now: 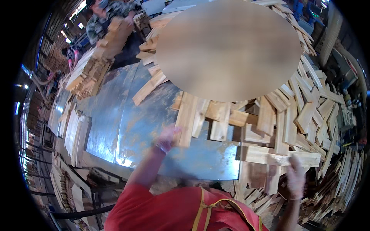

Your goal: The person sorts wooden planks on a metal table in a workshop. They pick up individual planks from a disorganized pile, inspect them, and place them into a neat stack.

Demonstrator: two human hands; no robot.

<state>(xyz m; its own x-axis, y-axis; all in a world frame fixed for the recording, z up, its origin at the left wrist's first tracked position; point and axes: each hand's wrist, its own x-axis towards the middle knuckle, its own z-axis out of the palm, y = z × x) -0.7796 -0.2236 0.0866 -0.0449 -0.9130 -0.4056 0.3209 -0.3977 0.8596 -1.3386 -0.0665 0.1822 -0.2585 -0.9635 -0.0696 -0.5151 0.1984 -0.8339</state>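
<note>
My left hand [169, 138] is at the left edge of a long pale wooden board [186, 120], near its lower end, with the fingers closed against it. That board lies on the metal tabletop [154, 115], its far end under a blurred oval patch. My right hand [296, 180] is smeared, with its fingertips over the lower edge of another wooden board [266, 155] lying crosswise at the table's right. Whether it grips that board cannot be made out. Beside it, several loose boards [266, 119] overlap in a heap. A large blurred oval hides the heap's middle.
A stack of boards [90, 75] stands at the far left, where a person in camouflage [100, 27] holds more wood. Upright slats [76, 133] line the table's left edge. A pile of narrow strips [339, 181] lies at the lower right. A pale hose [332, 34] hangs at the far right.
</note>
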